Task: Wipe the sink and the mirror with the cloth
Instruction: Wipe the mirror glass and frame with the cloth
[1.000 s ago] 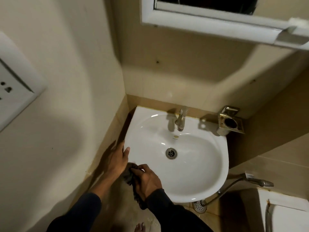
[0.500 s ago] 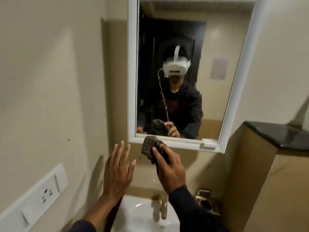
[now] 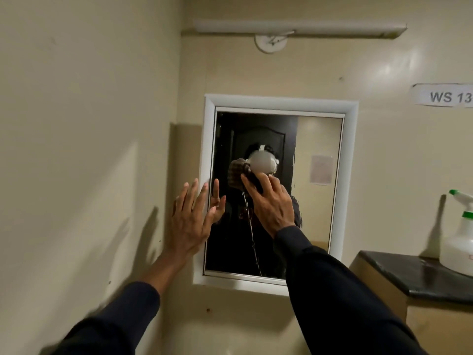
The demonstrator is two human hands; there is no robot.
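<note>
White spray bottle (image 3: pixel 457 242) with green nozzle stood on a dark tabletop (image 3: pixel 414 278) at right, paper label (image 3: pixel 444 95) read "WS 13", tube light (image 3: pixel 299 28) hung above

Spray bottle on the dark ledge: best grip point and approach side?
Probably the narrow neck just under the green collar of the spray bottle. It stands upright on the ledge, wall behind, right side cut off by the frame, so come from the front-left. The wide body looks too broad for one hand.
</note>
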